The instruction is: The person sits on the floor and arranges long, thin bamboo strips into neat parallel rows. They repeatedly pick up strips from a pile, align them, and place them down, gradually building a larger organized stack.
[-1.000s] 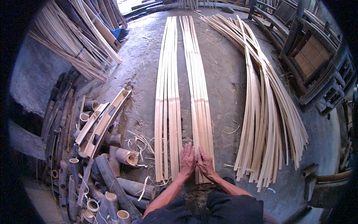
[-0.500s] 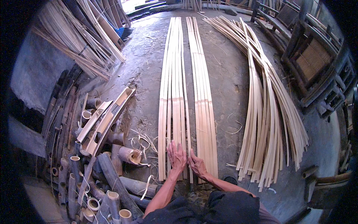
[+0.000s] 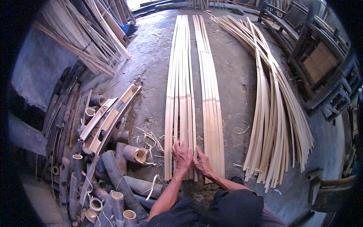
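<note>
Two sets of long pale bamboo strips lie side by side on the floor, running away from me. My left hand (image 3: 182, 156) rests on the near end of the left set of bamboo strips (image 3: 185, 102), fingers apart and slightly bent. Beside it, my right hand (image 3: 202, 160) touches the right edge of that set, at its outermost strip. Its fingers are extended toward the left hand and seem to hold nothing, though their undersides are hidden. The right set of bamboo strips (image 3: 213, 132) lies just beyond my right hand, with a narrow gap between the sets.
A loose, crossed pile of bamboo strips (image 3: 270, 113) lies to the right. Cut bamboo tubes (image 3: 134, 153) and split pieces (image 3: 109, 117) crowd the left. More strips (image 3: 72, 34) lean at the far left. A dark bamboo chair (image 3: 317, 64) stands far right.
The left set's rightmost strip has shifted left against its neighbours, narrowing the gap there. My right hand has followed it, and my left fingers are more bent. The view has shifted slightly.
</note>
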A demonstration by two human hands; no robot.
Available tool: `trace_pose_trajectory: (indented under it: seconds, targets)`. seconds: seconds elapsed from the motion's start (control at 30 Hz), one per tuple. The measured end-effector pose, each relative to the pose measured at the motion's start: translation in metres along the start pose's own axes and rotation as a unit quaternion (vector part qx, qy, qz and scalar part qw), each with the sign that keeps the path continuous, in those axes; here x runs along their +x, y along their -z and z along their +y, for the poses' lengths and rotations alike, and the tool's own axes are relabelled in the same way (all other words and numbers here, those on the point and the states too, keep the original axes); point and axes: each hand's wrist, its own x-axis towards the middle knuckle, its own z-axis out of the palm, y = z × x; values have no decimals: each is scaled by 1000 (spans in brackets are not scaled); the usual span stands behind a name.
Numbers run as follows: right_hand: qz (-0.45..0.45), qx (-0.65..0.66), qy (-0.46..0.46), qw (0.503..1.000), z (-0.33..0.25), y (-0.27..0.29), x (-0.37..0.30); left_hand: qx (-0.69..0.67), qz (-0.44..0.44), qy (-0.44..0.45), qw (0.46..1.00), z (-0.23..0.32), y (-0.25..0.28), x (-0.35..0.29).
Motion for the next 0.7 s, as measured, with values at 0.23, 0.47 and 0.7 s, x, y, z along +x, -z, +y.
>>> trace_pose_trajectory:
  seconds: [0.23, 0.47, 0.7]
  targets:
    - [-57, 35, -97, 993, -81, 51, 2, -228, 0, 75, 971, -1, -9, 3]
    - [14, 33, 11, 999, -65, 42, 0, -182, 138, 40, 973, 32, 38, 11]
    - [-33, 69, 3, 997, -16, -6, 6, -124, 74, 51, 988, -13, 43, 24]
